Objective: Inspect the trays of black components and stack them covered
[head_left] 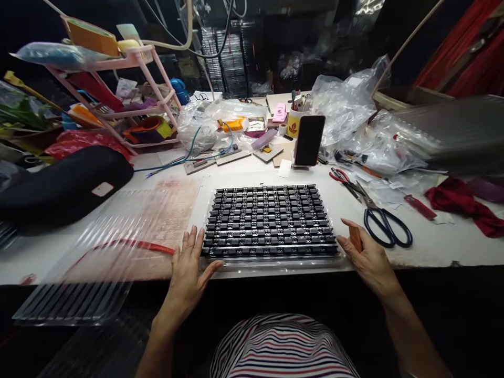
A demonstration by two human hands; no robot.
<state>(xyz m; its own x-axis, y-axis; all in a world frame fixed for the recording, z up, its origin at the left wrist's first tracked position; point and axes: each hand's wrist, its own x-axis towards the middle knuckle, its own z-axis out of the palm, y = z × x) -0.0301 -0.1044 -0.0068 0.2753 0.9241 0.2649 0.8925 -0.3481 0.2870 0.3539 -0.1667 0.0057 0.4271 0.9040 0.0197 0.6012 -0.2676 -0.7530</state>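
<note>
A clear plastic tray (275, 265) lies on the white table in front of me. Rows of small black electronic parts with metal pins (270, 220) fill it. My left hand (189, 265) rests at the tray's left front corner, fingers stretched out and thumb along the front edge. At the right front corner is my right hand (365, 260). Its curled fingers hold a small flat brown piece (355, 239), perhaps wood, and the thumb side is close to the tray. Blue-handled scissors (388, 226) lie just beyond the right hand.
Left of me, an empty-looking ribbed clear tray (90, 252) overhangs the table edge, near a red strip (145, 244). A phone (310, 140) stands upright behind the filled tray. Red-handled pliers (344, 181) lie to the right. A pink shelf (157, 84) and plastic bags (342, 100) stand further back.
</note>
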